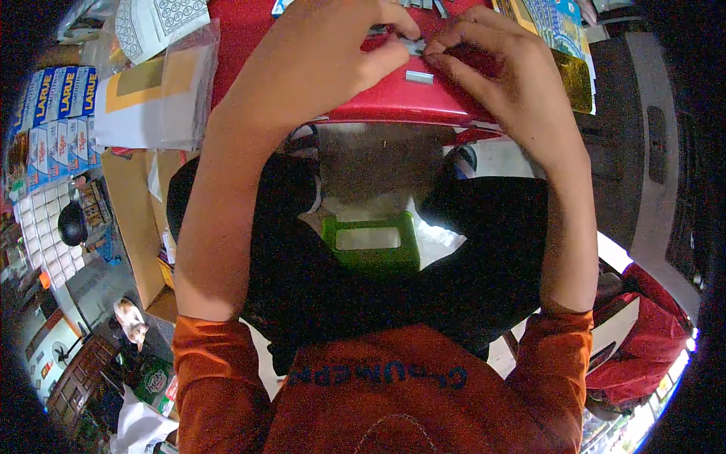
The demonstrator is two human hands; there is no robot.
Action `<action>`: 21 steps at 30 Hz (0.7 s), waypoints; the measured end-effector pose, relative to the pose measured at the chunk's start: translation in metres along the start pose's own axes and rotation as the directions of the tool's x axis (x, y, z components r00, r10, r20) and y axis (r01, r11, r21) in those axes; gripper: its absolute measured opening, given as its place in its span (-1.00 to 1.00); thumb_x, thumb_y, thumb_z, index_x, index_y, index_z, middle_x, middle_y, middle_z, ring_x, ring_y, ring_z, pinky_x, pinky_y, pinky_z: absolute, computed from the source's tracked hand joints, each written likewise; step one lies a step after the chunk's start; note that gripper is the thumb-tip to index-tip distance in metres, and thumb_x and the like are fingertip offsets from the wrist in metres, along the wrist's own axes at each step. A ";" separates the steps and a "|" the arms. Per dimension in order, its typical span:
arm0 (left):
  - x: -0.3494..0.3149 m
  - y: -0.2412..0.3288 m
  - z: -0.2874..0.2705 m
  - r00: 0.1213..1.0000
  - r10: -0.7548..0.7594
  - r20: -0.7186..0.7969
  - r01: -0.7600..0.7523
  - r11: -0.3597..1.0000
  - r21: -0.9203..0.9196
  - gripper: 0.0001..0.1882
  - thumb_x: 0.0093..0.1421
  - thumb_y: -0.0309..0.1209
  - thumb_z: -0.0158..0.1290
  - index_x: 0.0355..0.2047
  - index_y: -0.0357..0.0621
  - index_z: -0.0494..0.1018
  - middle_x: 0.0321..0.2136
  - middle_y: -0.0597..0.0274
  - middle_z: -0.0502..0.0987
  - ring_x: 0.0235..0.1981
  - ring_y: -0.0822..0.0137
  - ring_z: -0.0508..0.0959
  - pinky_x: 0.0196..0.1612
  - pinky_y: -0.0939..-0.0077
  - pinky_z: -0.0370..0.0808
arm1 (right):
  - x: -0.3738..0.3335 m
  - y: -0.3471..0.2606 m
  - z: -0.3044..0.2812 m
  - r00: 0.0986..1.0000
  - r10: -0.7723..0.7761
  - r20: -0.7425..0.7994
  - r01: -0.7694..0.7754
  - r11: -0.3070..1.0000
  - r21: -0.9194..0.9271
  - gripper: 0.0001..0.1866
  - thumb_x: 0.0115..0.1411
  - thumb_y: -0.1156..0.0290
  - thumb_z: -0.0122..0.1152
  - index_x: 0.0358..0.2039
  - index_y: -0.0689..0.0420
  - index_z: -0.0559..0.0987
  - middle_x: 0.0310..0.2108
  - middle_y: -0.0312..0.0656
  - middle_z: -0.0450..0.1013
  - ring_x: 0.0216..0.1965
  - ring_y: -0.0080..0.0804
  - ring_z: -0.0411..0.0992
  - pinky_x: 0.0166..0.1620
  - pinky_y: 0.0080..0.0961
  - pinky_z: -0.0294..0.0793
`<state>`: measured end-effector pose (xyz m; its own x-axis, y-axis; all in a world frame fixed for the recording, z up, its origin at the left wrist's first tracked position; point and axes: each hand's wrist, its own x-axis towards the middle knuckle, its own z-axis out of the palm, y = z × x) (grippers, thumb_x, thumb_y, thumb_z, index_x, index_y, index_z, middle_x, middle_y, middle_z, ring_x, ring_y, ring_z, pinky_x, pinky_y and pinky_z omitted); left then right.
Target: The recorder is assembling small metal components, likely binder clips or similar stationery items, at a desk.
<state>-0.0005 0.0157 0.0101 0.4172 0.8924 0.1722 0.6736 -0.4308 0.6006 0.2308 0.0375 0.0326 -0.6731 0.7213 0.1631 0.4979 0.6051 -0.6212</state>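
Observation:
Both my hands work close together over a red table [363, 106] at the top of the view. My left hand [344, 57] is closed, its thumb and fingertips bent toward a small light-grey piece [414, 46]. From the other side my right hand [503, 64] pinches at the same piece with thumb and forefinger. The fingers cover most of it, so its kind cannot be made out. Just below the fingertips, a short silvery strip [420, 76] lies on the table. More small grey pieces [435, 7] show beyond the hands.
Paper sheets and a clear plastic sleeve [189, 91] lie at the left, beside stacked blue-and-white cartons [64, 98]. Printed sheets and a gold card [572, 79] are at the table's right. A green plastic stool [412, 253] stands below, between my legs. A cat [130, 321] is on the floor, lower left.

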 end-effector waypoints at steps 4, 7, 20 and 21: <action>-0.001 -0.005 0.002 0.998 0.054 -0.015 -0.054 0.998 0.019 -0.75 0.23 -0.45 0.22 -0.14 -0.38 0.65 -0.19 0.00 0.58 -0.11 0.05 0.55 -0.01 0.21 0.49 | 0.002 -0.001 0.004 1.000 -0.004 0.025 0.007 0.993 -0.118 -0.86 0.28 0.48 0.35 -0.27 0.31 0.60 -0.31 0.00 0.47 -0.23 -0.01 0.51 -0.18 -0.17 0.50; -0.002 -0.002 0.000 0.999 0.042 -0.002 -0.042 0.999 -0.003 -0.75 0.23 -0.45 0.22 -0.14 -0.39 0.65 -0.19 0.00 0.58 -0.10 0.05 0.55 -0.01 0.21 0.49 | 0.002 -0.002 0.005 0.999 -0.046 0.026 0.049 0.988 -0.147 -0.86 0.29 0.49 0.34 -0.28 0.31 0.59 -0.32 0.00 0.46 -0.24 0.00 0.50 -0.18 -0.15 0.49; -0.001 -0.006 0.001 1.000 0.026 -0.009 -0.027 0.999 -0.024 -0.78 0.24 -0.50 0.21 -0.13 -0.36 0.65 -0.20 0.01 0.61 -0.10 0.05 0.59 0.00 0.21 0.52 | 0.001 0.000 0.005 0.998 -0.051 0.031 0.056 0.987 -0.148 -0.86 0.28 0.48 0.35 -0.26 0.31 0.62 -0.31 -0.01 0.47 -0.24 -0.02 0.49 -0.19 -0.17 0.49; -0.001 -0.005 0.000 1.000 0.027 -0.008 -0.027 0.999 -0.024 -0.78 0.24 -0.50 0.21 -0.13 -0.36 0.65 -0.20 0.01 0.61 -0.10 0.05 0.59 0.00 0.21 0.52 | 0.001 0.000 0.005 0.998 -0.051 0.031 0.055 0.987 -0.148 -0.86 0.28 0.48 0.35 -0.26 0.31 0.62 -0.31 -0.01 0.47 -0.24 -0.02 0.49 -0.19 -0.17 0.49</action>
<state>-0.0042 0.0174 0.0067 0.4298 0.8817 0.1947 0.6474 -0.4512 0.6142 0.2272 0.0366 0.0288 -0.7141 0.6789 0.1708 0.5356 0.6869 -0.4911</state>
